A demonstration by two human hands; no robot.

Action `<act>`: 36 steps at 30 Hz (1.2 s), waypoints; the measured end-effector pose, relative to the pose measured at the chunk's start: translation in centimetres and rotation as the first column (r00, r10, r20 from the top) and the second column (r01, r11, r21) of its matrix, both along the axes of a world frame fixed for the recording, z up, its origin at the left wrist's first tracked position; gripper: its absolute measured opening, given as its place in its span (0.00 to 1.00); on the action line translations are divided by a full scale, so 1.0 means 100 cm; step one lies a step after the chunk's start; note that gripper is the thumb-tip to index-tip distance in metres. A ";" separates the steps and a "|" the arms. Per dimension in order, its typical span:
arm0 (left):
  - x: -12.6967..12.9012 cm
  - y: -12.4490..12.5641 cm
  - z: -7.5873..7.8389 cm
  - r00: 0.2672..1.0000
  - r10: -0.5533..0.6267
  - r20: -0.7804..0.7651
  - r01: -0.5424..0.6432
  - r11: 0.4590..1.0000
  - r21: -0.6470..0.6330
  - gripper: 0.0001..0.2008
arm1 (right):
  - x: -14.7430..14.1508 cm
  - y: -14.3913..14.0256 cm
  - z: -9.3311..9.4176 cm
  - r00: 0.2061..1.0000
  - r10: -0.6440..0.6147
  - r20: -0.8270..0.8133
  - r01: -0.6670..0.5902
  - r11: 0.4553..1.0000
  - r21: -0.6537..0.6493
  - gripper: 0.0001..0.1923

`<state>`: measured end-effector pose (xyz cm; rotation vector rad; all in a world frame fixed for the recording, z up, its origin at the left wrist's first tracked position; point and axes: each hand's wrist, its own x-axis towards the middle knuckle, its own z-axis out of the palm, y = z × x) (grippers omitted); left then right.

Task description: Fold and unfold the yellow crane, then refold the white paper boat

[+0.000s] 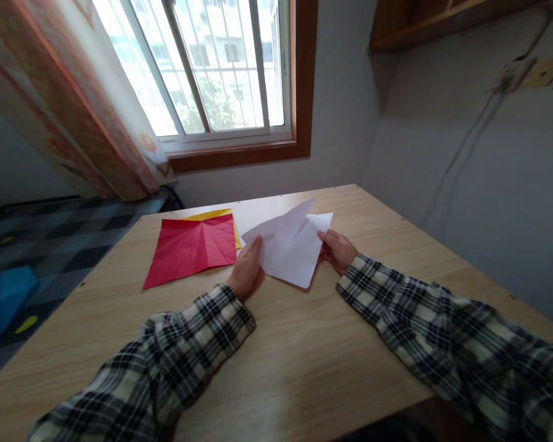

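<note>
Nearest the camera, the left plaid sleeve [166, 350] and the right plaid sleeve [433, 331] are reaching in from the lower corners over a pale wood-grain table [276, 374]. The left hand [246, 270] is holding a sheet of white paper [288, 255] by its left edge, the thumb pressing on the upper face; the fingers beneath are mostly hiding from view. The right hand [338, 248] is pinching the same paper at its right edge, with the thumb lying on top and the fingers curling underneath. Both grips are closing narrowly on the paper, leaving its middle unsupported between them. The paper is sitting over the middle of the table toward the far side, its upper part splitting into two flaps: one is rising to a point at the top, the other is pointing to the right. Whether the lower corner is touching the table, the inspector is not able to tell. Just left of the left hand, a creased red sheet [191, 252] is lying on the table, its fold lines fanning from near the top edge. A yellow sheet [237, 230] is showing from beneath it along the top and right. Beyond the table, a barred window [225, 73] is letting in daylight, and a patterned curtain [74, 92] is hanging at its left.
</note>
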<state>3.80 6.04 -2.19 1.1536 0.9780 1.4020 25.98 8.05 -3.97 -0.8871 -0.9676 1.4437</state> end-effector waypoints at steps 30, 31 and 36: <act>-0.013 0.011 0.014 0.949 0.008 0.314 0.048 0.984 -0.170 0.17 | 0.017 0.010 0.005 0.967 -0.125 -0.223 0.109 0.991 -0.083 0.11; -0.015 0.010 0.014 0.950 -0.001 0.313 0.056 0.984 -0.167 0.19 | 0.019 0.010 0.006 0.962 -0.119 -0.245 0.100 0.991 -0.087 0.11; -0.017 0.009 0.013 0.961 0.086 0.264 -0.038 0.983 -0.180 0.22 | 0.023 0.009 0.008 0.959 -0.132 -0.250 0.105 0.987 -0.118 0.11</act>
